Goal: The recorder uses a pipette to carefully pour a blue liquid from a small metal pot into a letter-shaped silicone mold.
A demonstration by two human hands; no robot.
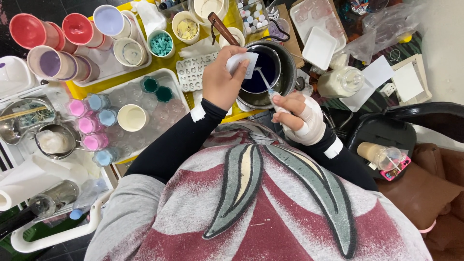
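With my left hand [221, 77] pinching a white card [243, 63] over the pot [270, 72] of dark blue liquid and my bandaged right hand [298, 118] grasping a thin stick [265, 81] dipped in it, I fear a careless stir could splash dye onto the yellow tabletop [87, 89].

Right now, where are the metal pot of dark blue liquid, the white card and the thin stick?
metal pot [289, 72]: head view, right rim.
white card [241, 63]: head view, its middle, in the left hand [220, 79].
thin stick [263, 79]: head view, mid-shaft, held by the right hand [297, 116].
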